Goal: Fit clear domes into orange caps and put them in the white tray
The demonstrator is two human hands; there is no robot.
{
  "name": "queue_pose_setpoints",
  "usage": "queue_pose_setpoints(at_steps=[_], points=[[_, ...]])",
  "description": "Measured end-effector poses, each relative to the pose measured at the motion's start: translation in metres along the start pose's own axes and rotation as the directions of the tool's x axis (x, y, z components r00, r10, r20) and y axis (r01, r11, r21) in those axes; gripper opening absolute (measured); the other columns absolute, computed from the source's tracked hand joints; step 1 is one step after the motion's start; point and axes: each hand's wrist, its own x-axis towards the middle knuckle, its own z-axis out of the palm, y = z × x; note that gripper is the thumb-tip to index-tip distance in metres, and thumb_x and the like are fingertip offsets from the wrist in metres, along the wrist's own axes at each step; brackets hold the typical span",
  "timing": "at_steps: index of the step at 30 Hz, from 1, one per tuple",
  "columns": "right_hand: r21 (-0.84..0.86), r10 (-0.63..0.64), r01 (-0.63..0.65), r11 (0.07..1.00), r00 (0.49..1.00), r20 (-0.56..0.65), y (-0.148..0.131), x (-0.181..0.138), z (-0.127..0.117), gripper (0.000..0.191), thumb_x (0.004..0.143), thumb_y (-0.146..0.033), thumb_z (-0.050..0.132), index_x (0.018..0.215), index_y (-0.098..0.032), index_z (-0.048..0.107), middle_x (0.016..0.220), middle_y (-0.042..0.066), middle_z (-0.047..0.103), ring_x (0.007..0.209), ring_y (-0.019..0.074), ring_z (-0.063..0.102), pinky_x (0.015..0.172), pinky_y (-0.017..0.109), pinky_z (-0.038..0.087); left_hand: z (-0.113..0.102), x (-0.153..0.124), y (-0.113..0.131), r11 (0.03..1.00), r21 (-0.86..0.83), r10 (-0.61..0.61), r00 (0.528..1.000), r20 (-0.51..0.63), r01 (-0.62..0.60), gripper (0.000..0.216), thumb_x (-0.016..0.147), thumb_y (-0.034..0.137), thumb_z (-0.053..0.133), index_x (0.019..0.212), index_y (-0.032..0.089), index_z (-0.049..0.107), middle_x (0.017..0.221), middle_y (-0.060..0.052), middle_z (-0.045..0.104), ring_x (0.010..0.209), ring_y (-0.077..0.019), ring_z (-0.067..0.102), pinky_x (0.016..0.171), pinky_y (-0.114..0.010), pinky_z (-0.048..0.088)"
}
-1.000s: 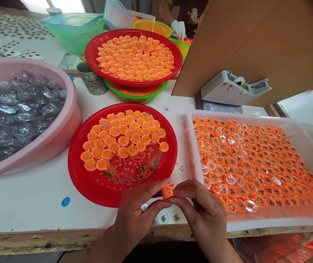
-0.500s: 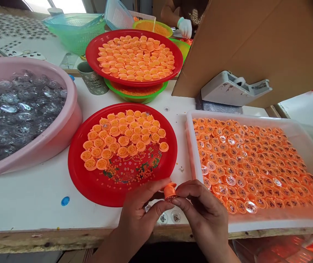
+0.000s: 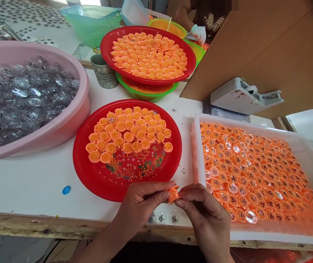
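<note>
Both my hands meet at the table's front edge, pinching one small orange cup piece (image 3: 174,194) between their fingertips. My left hand (image 3: 140,208) grips it from the left, my right hand (image 3: 204,215) from the right. Just beyond them lies a red plate (image 3: 96,175) half covered with rows of orange cups (image 3: 126,133). To the right stands a white tray (image 3: 255,128) packed with orange cups capped by clear lids (image 3: 255,171). A few clear lids (image 3: 164,218) lie on the table under my hands.
A pink basin (image 3: 71,120) of clear domed lids sits at the left. Another red plate of orange cups (image 3: 149,53) rests on a green bowl behind, beside a grey mug (image 3: 104,71). A cardboard sheet (image 3: 268,47) and tape dispenser (image 3: 244,96) stand at the right. Another person's gloved hand (image 3: 199,33) works at the far side.
The view has shifted slightly, moving everything rightward in frame. My fingers have turned the orange piece, which now lies more tilted between them. The other person's gloved hand moved right.
</note>
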Motion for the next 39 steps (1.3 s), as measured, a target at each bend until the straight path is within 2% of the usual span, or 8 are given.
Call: queue_pose_setpoints(at_steps=[8,15,20,23,25,30,33,39], points=[[-0.150,-0.107,0.114,0.982,0.993,0.050,-0.001,-0.002,0.001,0.019,0.084,-0.008,0.068,0.088,-0.026,0.070,0.084,0.000,0.067,0.075,0.0147,0.063,0.064,0.025,0.049,0.002,-0.003,0.002,1.000,0.017,-0.002,0.997,-0.075,0.003,0.020,0.082,0.027,0.069,0.100,0.025,0.077,0.091,-0.004,0.078,0.086,-0.0232,0.072,0.081,-0.030,0.059],[0.030,0.102,-0.103,0.994,0.994,0.036,0.008,-0.002,0.002,0.010,0.081,-0.016,0.074,0.080,-0.023,0.067,0.075,-0.002,0.064,0.069,0.0129,0.061,0.057,0.021,0.050,0.002,-0.005,0.000,0.989,0.049,0.143,0.989,-0.046,-0.141,0.019,0.085,0.021,0.065,0.100,0.022,0.077,0.088,-0.003,0.078,0.082,-0.0164,0.072,0.078,-0.021,0.057],[-0.132,-0.117,0.122,0.984,0.992,0.042,0.002,-0.002,0.003,0.014,0.085,-0.008,0.067,0.089,-0.022,0.066,0.084,0.000,0.064,0.078,0.0130,0.062,0.067,0.022,0.050,0.007,-0.005,-0.001,0.998,-0.037,0.055,0.997,-0.047,-0.057,0.029,0.078,0.018,0.073,0.106,0.023,0.075,0.089,0.000,0.077,0.082,-0.0154,0.072,0.076,-0.018,0.058],[-0.226,-0.231,0.249,0.942,0.968,0.102,-0.003,-0.001,0.002,0.019,0.086,-0.003,0.063,0.092,-0.020,0.065,0.086,0.002,0.063,0.079,0.0121,0.062,0.067,0.021,0.049,0.008,-0.007,-0.002,0.992,0.048,0.119,0.991,-0.059,-0.116,0.029,0.078,0.017,0.073,0.107,0.023,0.075,0.086,0.001,0.076,0.079,-0.0137,0.071,0.074,-0.016,0.057],[-0.230,-0.243,0.263,0.937,0.963,0.113,-0.003,-0.001,0.001,0.019,0.086,-0.002,0.062,0.092,-0.020,0.065,0.086,0.001,0.063,0.078,0.0118,0.062,0.066,0.021,0.048,0.007,-0.008,-0.003,0.977,0.129,0.177,0.983,-0.051,-0.169,0.031,0.079,0.016,0.072,0.109,0.024,0.073,0.085,0.001,0.076,0.076,-0.0126,0.070,0.073,-0.016,0.057],[-0.160,-0.126,0.133,0.978,0.991,0.052,0.005,-0.003,0.006,0.021,0.089,-0.010,0.062,0.105,-0.023,0.061,0.089,0.001,0.059,0.080,0.0137,0.059,0.069,0.024,0.050,0.007,-0.011,-0.003,0.936,0.237,0.284,0.956,-0.066,-0.262,0.030,0.082,0.016,0.069,0.110,0.026,0.073,0.090,0.001,0.077,0.080,-0.0132,0.071,0.076,-0.016,0.056],[-0.181,-0.114,0.129,0.975,0.989,0.093,0.007,-0.001,0.008,0.026,0.091,-0.013,0.059,0.114,-0.025,0.060,0.097,0.002,0.059,0.084,0.0140,0.059,0.072,0.025,0.050,0.010,-0.010,-0.003,0.962,0.163,0.235,0.969,-0.082,-0.219,0.027,0.083,0.018,0.068,0.109,0.028,0.072,0.095,0.000,0.076,0.086,-0.0146,0.070,0.081,-0.018,0.056],[-0.136,-0.006,0.023,0.991,0.992,0.125,0.006,0.006,0.004,0.017,0.088,-0.021,0.066,0.105,-0.024,0.066,0.080,-0.001,0.057,0.070,0.0119,0.054,0.063,0.023,0.047,0.016,-0.002,0.002,0.977,-0.196,-0.105,0.991,-0.082,0.087,0.013,0.086,0.030,0.065,0.096,0.022,0.069,0.087,0.000,0.068,0.087,-0.0148,0.065,0.080,-0.021,0.055]])
